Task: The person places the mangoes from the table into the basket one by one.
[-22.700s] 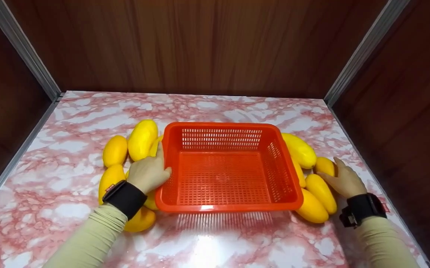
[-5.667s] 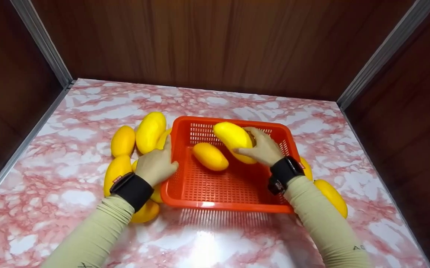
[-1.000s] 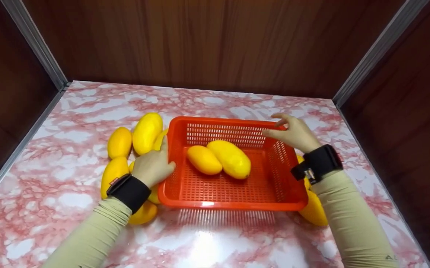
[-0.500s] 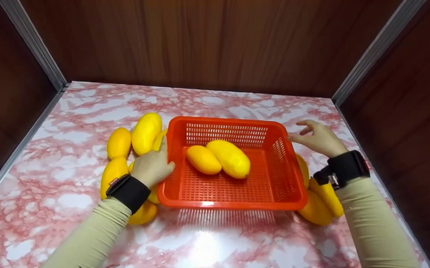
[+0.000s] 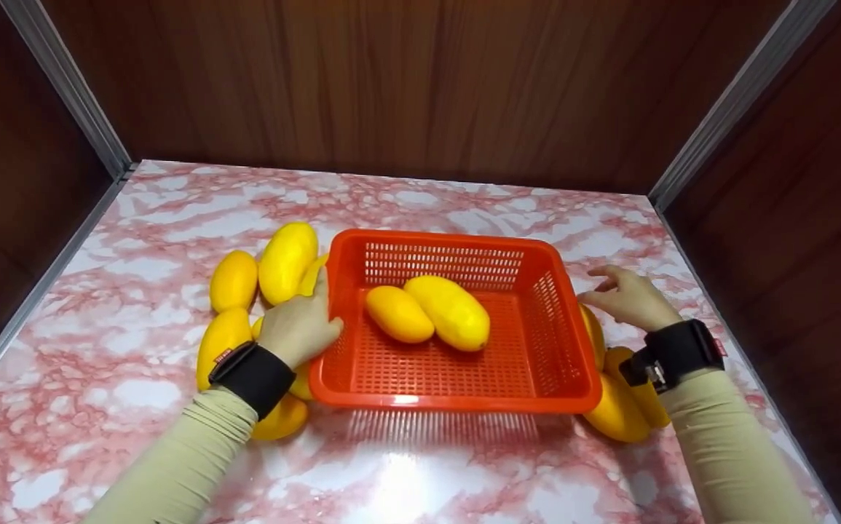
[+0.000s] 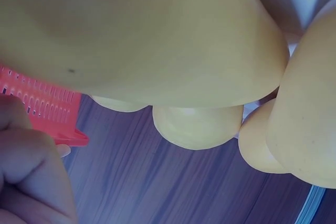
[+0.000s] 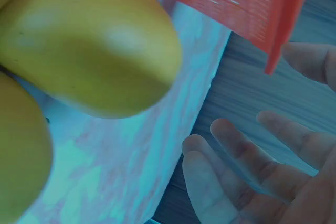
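Mangoes lie on both sides of the orange basket (image 5: pixel 537 397), and two mangoes sit inside it, a small one (image 5: pixel 399 314) touching a bigger one (image 5: pixel 449 311). Long ago the basket had no fruit in it at all. A few seconds ago the right hand (image 5: pixel 628 298) was inside the basket putting the bigger mango down beside the small one. One second ago that hand was up over the far right corner of the basket. Now it has come down and back toward the person, and it is just outside the right wall of the basket, above the mangoes on the right (image 5: pixel 620 415). Its fingers are spread and loose, and it holds nothing; the right wrist view shows the bare palm (image 7: pixel 273 177) near one yellow mango (image 7: pixel 89 45). The left hand (image 5: pixel 298 327) has stayed in the same place the whole time, resting against the left wall of the basket with its thumb on the rim. Its fingers lie on top of the mangoes on the left (image 5: pixel 285 251), and I cannot tell if they curl around the rim. The pink marble table (image 5: pixel 136 407) and the two mangoes in the basket have not moved in the last second.
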A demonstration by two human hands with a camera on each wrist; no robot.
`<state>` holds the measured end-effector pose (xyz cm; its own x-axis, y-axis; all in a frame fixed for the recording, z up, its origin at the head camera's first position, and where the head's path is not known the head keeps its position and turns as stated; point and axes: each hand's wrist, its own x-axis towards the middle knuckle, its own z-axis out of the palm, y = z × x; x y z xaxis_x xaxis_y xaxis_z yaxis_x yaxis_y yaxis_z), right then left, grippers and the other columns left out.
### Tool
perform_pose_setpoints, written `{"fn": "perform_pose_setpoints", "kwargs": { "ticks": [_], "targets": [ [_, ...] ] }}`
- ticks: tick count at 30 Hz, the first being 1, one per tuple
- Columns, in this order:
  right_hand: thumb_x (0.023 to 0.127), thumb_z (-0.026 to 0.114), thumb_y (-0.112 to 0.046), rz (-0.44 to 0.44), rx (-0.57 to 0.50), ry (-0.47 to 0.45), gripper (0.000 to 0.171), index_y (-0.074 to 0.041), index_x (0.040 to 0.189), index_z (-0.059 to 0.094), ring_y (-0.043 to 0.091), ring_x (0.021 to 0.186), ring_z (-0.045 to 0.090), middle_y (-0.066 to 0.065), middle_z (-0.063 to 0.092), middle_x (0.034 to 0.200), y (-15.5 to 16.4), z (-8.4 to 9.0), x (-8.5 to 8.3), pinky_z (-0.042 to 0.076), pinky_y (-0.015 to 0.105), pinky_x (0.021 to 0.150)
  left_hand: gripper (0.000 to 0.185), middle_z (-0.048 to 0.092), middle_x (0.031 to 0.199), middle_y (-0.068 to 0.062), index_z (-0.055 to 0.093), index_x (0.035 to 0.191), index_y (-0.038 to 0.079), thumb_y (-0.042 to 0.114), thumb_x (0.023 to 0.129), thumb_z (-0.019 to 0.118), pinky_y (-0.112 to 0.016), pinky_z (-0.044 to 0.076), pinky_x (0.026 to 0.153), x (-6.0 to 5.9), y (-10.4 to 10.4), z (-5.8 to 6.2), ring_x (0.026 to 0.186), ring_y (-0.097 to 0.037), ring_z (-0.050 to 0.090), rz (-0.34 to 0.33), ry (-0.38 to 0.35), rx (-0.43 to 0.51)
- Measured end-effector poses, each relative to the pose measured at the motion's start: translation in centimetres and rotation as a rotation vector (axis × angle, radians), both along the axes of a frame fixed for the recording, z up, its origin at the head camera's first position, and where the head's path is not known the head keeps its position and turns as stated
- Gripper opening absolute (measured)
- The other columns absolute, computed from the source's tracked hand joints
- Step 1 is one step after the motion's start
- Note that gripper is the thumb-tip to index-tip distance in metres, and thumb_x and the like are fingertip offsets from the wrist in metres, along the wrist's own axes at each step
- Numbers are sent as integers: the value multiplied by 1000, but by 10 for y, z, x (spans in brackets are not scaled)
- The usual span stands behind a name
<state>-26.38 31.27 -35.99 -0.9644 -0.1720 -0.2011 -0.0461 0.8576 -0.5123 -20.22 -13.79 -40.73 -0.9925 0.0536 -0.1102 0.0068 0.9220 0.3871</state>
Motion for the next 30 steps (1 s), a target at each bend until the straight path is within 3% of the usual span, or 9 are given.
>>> {"fn": "perform_pose_setpoints", "kwargs": {
  "ticks": [11, 19, 30],
  "targets": [
    [92, 62, -36, 35, 62, -43, 68, 9, 140, 45, 34, 95, 64, 33, 62, 118, 2, -20, -2, 52, 30, 64, 85, 53, 66, -7, 9, 158, 2, 32, 92, 54, -35, 39, 50, 1, 1, -1, 57, -25, 55, 5, 6, -17],
    [91, 57, -30, 35, 99, -127, 68, 11, 143, 40, 36, 99, 63, 37, 56, 125, 1, -31, -4, 57, 37, 69, 86, 50, 64, -6, 8, 158, 1, 32, 93, 54, -35, 38, 48, 1, 0, 0, 55, -25, 53, 0, -4, -16],
    [93, 55, -31, 58, 156, -164, 67, 10, 144, 37, 37, 99, 62, 38, 52, 130, -3, -32, -5, 56, 38, 71, 85, 53, 66, -8, 9, 158, 0, 31, 93, 55, -36, 39, 49, 1, 0, -1, 57, -26, 55, 0, 10, -7]
  ]
}}
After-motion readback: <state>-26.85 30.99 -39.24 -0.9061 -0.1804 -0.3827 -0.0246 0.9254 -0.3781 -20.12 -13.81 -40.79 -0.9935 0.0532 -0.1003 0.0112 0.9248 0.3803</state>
